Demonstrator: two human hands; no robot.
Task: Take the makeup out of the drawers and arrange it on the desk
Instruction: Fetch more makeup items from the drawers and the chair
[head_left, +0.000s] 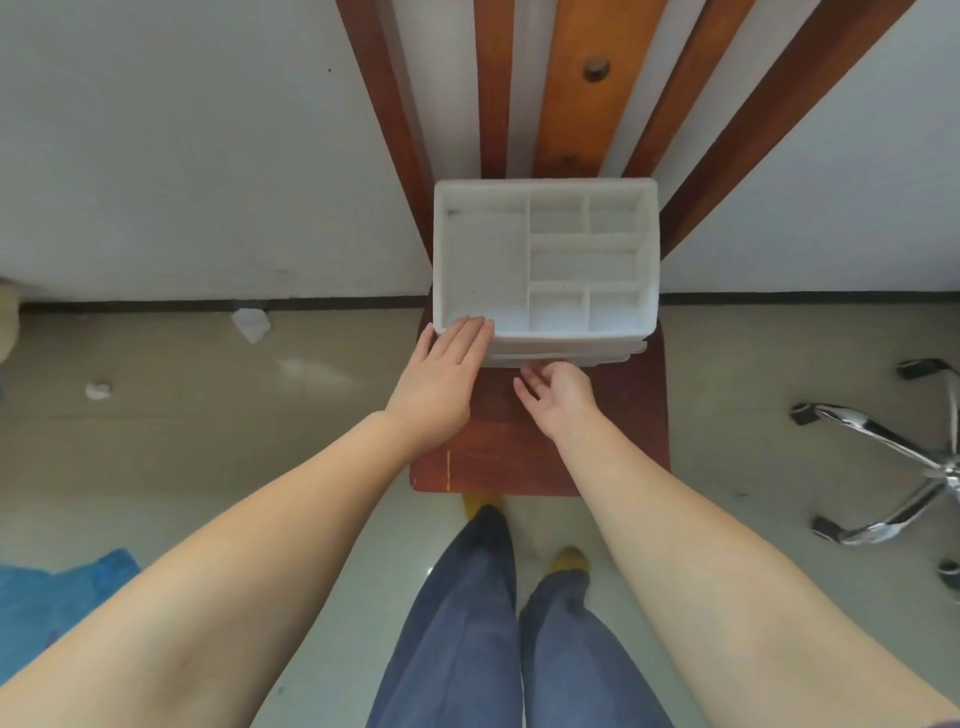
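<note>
A white drawer organizer (545, 260) is sitting at the far end of a narrow reddish-brown desk (498, 457), its back against the wall where wooden slats are rising. Its top tray is showing 6 compartments, 1 large one on the left and 5 smaller ones on the right, all of them looking bare from this angle. Below the tray, the front edges of the drawers (566, 353) are showing as thin white layers; no makeup is showing, and whether any is lying inside those drawers cannot be told. The left hand (441, 374) is lying flat with its fingers straight and together, the fingertips resting on the tray's near-left front corner. The right hand (558, 395) is reaching toward the drawer fronts with its fingers loosely curled and holding nothing, the fingertips sitting just beside the lowest drawer edge; whether they are touching it cannot be told. Blue trouser legs (467, 623) and yellow shoes are showing below the desk. A chrome chair base (893, 457) is standing on the floor to the right, and crumpled paper scraps (252, 322) are lying to the left.
</note>
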